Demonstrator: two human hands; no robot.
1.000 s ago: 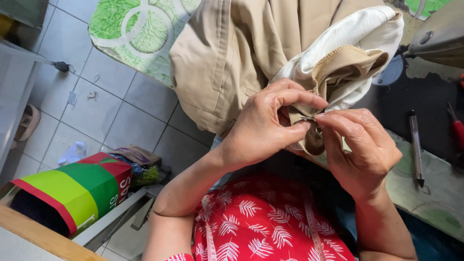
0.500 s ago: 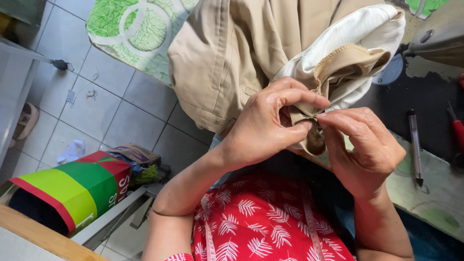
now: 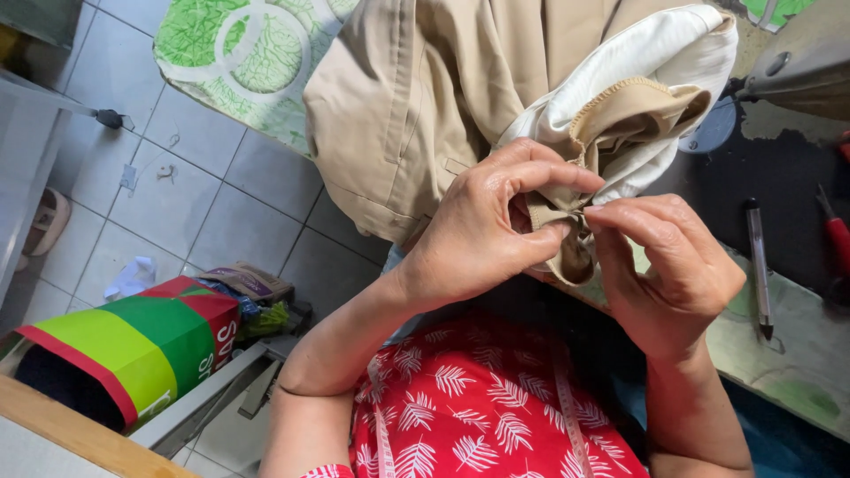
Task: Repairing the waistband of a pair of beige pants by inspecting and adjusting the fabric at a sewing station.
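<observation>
A beige garment (image 3: 460, 80) with a white lining (image 3: 655, 62) hangs over the table edge in front of me. My left hand (image 3: 487, 230) pinches a folded beige seam of it between thumb and fingers. My right hand (image 3: 673, 265) meets it from the right, fingertips closed on the same small fold. The spot where both hands grip is partly hidden by my fingers.
A pen-like tool (image 3: 759, 261) and a red-handled tool (image 3: 834, 235) lie on the table at right, near a sewing machine's grey body (image 3: 801, 62). Below left are a tiled floor (image 3: 186, 212), a green patterned mat (image 3: 239, 53), and a red, green and yellow bag (image 3: 133, 345).
The hands stay together on the fold; my fingers shifted only slightly on the seam.
</observation>
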